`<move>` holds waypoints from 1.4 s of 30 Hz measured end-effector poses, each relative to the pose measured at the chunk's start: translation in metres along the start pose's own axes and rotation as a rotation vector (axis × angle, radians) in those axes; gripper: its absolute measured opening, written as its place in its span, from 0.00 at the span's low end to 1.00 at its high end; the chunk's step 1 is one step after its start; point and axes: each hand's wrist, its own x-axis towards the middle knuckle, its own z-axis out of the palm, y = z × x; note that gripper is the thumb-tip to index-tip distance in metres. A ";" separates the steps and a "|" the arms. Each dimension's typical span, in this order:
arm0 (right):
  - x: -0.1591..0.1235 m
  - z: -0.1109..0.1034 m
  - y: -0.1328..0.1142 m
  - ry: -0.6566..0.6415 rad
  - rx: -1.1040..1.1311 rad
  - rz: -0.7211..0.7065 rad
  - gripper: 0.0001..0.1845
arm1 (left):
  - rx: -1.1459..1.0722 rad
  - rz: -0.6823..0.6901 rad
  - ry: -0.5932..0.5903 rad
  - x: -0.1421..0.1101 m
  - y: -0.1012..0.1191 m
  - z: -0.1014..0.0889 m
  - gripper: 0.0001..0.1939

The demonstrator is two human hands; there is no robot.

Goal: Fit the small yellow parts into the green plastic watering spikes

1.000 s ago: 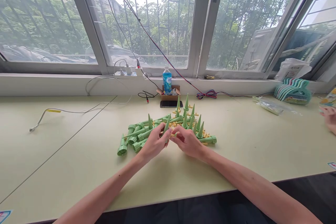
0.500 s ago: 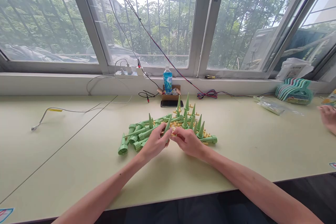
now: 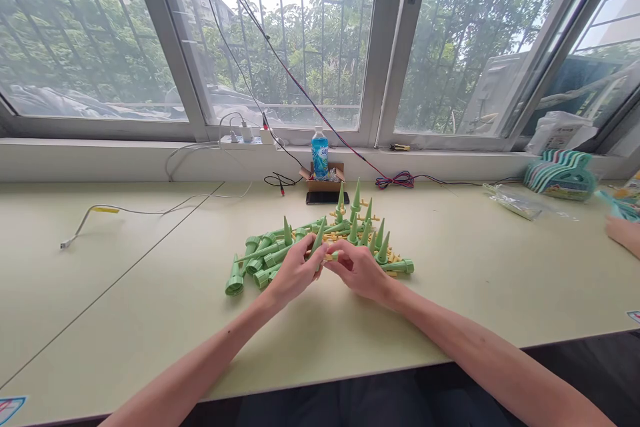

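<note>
My left hand (image 3: 298, 269) is closed around a green plastic watering spike (image 3: 319, 237), its point tilted up. My right hand (image 3: 361, 271) meets it from the right, thumb and fingers pinching a small yellow valve (image 3: 329, 257) at the spike's side. How far the valve sits in the spike is hidden by the fingers. Loose green spikes (image 3: 260, 261) lie in a pile to the left of my hands. Several more spikes (image 3: 382, 250) stand point-up behind and right of my right hand, some with yellow valves, among scattered yellow pieces (image 3: 340, 236).
A phone (image 3: 327, 198) lies behind the pile, before a small cardboard box (image 3: 320, 185) and a blue bottle (image 3: 319, 155). Cables (image 3: 395, 179) run along the wall. Far right are teal hangers (image 3: 563, 175), a plastic bag (image 3: 515, 200) and another person's hand (image 3: 623, 233).
My fingers have shifted only slightly around the spike and valve. At the far right, the other person's hand has moved down a little and a teal piece now shows beside it.
</note>
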 end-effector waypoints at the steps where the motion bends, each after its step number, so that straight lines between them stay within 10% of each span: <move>1: 0.000 0.000 0.001 0.002 0.000 0.004 0.07 | 0.005 0.003 -0.005 0.000 0.000 0.000 0.16; 42: 0.000 -0.001 -0.001 0.003 -0.041 -0.016 0.11 | -0.004 0.015 -0.025 -0.002 0.009 0.001 0.16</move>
